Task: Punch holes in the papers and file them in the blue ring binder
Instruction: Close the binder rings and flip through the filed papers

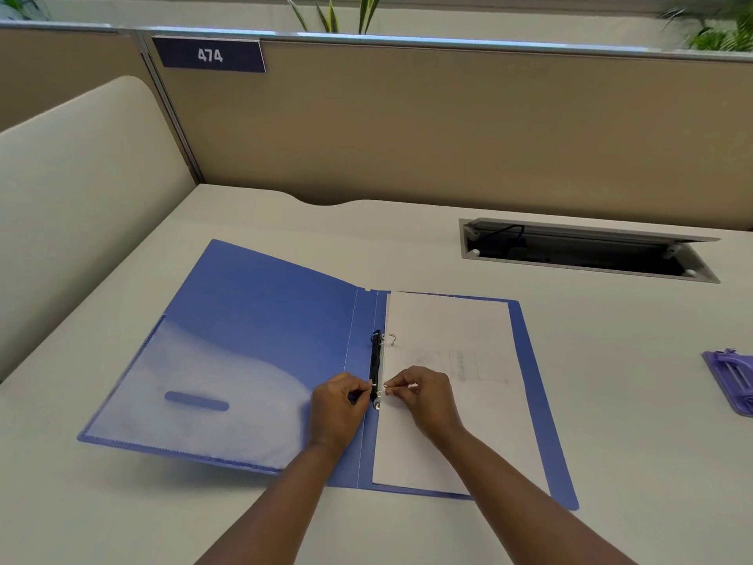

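Observation:
The blue ring binder [265, 332] lies open flat on the desk, its clear inner pocket on the left cover. White papers [448, 360] rest on its right half, threaded on the far ring [392, 339], which stands open. The black ring mechanism [375, 360] runs along the spine. My left hand [338, 409] pinches the left half of the near ring. My right hand [423, 397] pinches the right half of that ring, over the paper's edge. The two halves are slightly apart.
A purple hole punch [731, 381] sits at the desk's right edge. An open cable hatch [586, 250] is set into the desk behind the binder. A beige partition with a "474" label [210, 55] stands at the back, and a cream side panel [81, 197] on the left.

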### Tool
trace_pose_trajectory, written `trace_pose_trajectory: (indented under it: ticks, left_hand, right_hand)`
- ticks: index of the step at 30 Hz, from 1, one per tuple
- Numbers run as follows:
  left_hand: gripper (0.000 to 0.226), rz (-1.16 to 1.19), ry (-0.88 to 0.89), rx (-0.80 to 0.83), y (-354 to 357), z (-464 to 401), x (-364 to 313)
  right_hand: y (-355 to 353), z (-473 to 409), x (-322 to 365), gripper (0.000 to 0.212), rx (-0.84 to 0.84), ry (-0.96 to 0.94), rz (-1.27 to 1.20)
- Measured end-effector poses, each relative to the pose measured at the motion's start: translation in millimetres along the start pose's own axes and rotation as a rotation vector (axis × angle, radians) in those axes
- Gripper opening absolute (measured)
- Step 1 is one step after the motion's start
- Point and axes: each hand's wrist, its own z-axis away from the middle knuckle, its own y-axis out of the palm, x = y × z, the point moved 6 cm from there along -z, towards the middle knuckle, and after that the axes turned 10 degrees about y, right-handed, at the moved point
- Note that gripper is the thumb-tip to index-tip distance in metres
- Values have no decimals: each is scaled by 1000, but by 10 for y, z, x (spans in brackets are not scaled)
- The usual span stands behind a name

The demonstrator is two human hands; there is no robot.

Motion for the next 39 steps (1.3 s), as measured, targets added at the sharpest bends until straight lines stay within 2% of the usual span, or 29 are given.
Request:
trace_pose_trajectory:
  ticks: [7,12,16,19,22,25,27,32,37,39]
  left_hand:
    - [2,-37,79,33,23,-16,-75]
    - [3,2,46,13,18,19,-30]
    - [7,51,15,90,15,-35,4]
    - [26,170,-114,155,5,-86,64]
    - [41,351,-254,199,-25,-129,99]
    - [30,441,-447,11,-147,-184,169]
    - [20,392,-565,-36,-147,-207,189]
    - [19,271,-744,146,80,-220,68]
    - [16,136,-761,216,127,-279,46]
    - [24,84,-746,264,136,-297,20]
  right_hand:
    - [7,-2,18,8,21,2,-4]
    - [2,-10,1,10,34,21,-12]
    - [-3,-41,25,13,122,31,51]
    - [-21,-68,43,22,160,52,67]
    - [-61,-98,64,30,127,34,93]
    - [-112,-122,54,31,55,43,76]
    - [-127,-121,19,30,8,67,73]
    - [-39,-105,-47,31,34,121,121]
    - [16,-124,-67,28,67,132,171]
    - [16,-137,-71,28,70,133,182]
